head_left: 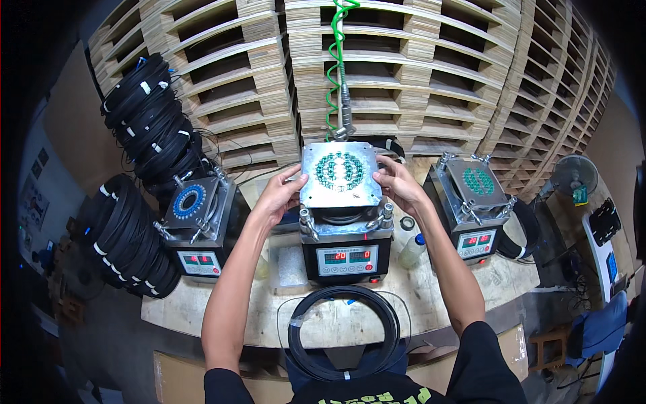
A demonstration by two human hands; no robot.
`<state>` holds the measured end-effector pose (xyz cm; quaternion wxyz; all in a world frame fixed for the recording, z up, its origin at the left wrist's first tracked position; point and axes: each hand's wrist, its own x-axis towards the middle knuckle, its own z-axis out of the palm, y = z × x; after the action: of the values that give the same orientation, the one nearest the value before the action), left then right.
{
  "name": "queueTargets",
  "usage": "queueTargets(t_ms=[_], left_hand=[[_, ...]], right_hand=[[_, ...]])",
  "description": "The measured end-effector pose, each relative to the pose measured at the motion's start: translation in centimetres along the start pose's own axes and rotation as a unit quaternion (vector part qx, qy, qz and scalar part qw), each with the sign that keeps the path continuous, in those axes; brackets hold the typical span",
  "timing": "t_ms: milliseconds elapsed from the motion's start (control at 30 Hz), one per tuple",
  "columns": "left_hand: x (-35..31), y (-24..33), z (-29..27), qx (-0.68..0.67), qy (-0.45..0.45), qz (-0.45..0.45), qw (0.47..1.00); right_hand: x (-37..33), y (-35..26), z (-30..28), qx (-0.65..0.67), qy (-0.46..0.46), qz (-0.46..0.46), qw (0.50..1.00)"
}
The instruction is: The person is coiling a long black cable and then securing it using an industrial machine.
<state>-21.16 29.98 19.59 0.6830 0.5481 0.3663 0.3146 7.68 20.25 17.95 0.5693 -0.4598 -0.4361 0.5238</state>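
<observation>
Between my two hands is a square metal plate (309, 195) with a ring of small green parts (338, 172) set in its middle. My left hand (279, 194) grips its left edge, thumb on top. My right hand (400, 183) holds the right edge the same way. The plate is over the middle black machine (313, 254), whose lit red display faces me. I cannot tell whether the plate rests on the machine or is lifted off it. Metal posts (385, 215) stand at the machine's front corners. A coil of black cable (387, 313) lies in front of it.
Similar machines stand left (193, 237) and right (473, 214) on the wooden table (431, 296). A clear tray (289, 266) and a blue-capped bottle (412, 252) flank the middle one. Cable coils (128, 236) pile up at left. A green coiled hose (333, 74) hangs before stacked pallets (404, 54).
</observation>
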Motion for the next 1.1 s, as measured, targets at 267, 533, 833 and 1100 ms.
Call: queueTargets(t_ms=[267, 533, 833, 1100], left_hand=[[0.5, -1.5, -0.5, 0.066, 0.007, -0.007, 0.998], [1.9, -1.9, -1.9, 0.146, -0.02, 0.012, 0.989], [1.0, -3.0, -1.2, 0.161, 0.002, 0.009, 0.987], [1.9, -2.4, -0.9, 0.301, -0.01, 0.042, 0.953]], right_hand=[[-0.5, 0.4, -0.3, -0.064, 0.023, 0.008, 0.998], [-0.2, 1.1, -1.1, -0.113, 0.018, 0.042, 0.993], [-1.0, 1.9, -0.9, -0.141, 0.029, 0.053, 0.988], [-1.3, 2.8, -1.9, -0.189, 0.082, 0.016, 0.979]])
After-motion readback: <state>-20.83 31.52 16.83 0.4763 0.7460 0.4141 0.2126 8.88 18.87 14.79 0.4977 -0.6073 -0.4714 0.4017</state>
